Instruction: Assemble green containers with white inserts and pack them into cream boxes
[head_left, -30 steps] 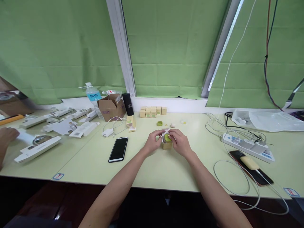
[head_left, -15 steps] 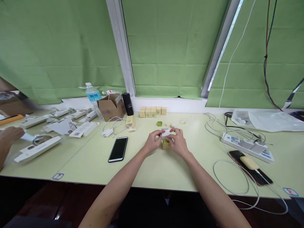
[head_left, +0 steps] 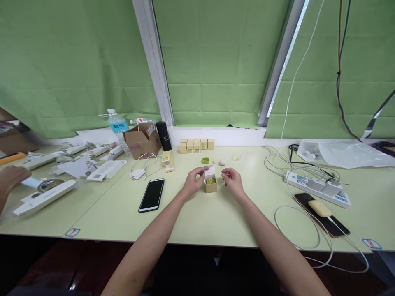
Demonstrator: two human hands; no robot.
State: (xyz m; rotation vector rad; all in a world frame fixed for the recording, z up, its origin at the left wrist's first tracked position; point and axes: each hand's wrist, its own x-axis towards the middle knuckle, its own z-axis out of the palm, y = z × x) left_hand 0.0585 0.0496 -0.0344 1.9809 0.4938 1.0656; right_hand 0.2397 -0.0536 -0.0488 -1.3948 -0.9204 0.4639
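Observation:
A small yellowish cardboard box (head_left: 211,188) stands upright on the table with its white-lined lid raised. Inside it lies a coiled green item (head_left: 211,181) whose kind I cannot make out. My left hand (head_left: 194,182) is closed at the box's upper left side, thumb and forefinger pinching the edge of the raised lid. Right of the box, apart from it, hovers my right hand (head_left: 233,182) with fingers loosely bent and slightly apart, nothing visible in them. Behind the box are a green case-like piece (head_left: 205,160) and a small pale pink piece (head_left: 222,163).
Several small boxes (head_left: 196,146) line the back. A phone (head_left: 151,195), a charger (head_left: 137,174) and a brown carton (head_left: 142,142) are to the left. At right are a power strip (head_left: 317,188), loose cables and a dark phone (head_left: 335,224). Another person's hand (head_left: 14,176) works far left.
My right hand has come out of the box and moved off to its right, exposing the green item. My left hand stays at the lid. The camera view has shifted slightly.

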